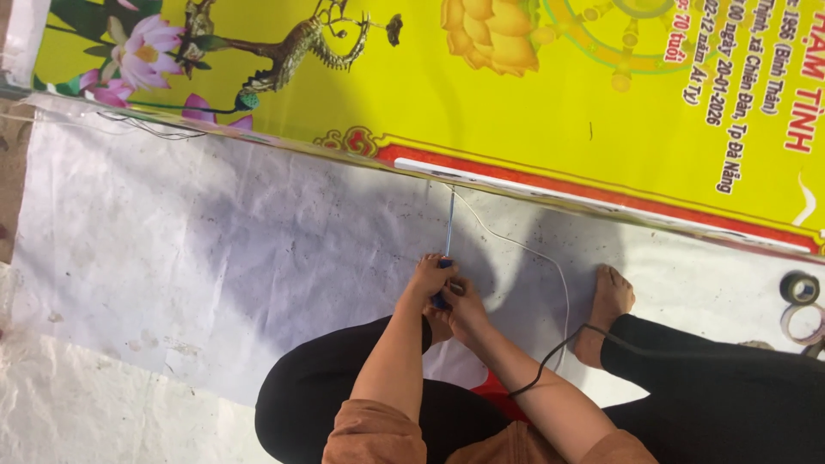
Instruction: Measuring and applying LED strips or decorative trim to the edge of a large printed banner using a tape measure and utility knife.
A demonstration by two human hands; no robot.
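Both hands, left hand [427, 279] and right hand [464, 311], grip a blue-handled tool [447, 249] pointing toward the yellow banner [533, 94].

Banner [533, 103] beyond sheet [215, 258]; tape rolls [801, 301] at right.

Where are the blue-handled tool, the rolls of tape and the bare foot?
Blue-handled tool [449, 225]: head view, on its thin shaft above the hands.
Rolls of tape [800, 288]: head view, on the dark roll's rim at the right edge.
Bare foot [608, 301]: head view, on the top of the foot.
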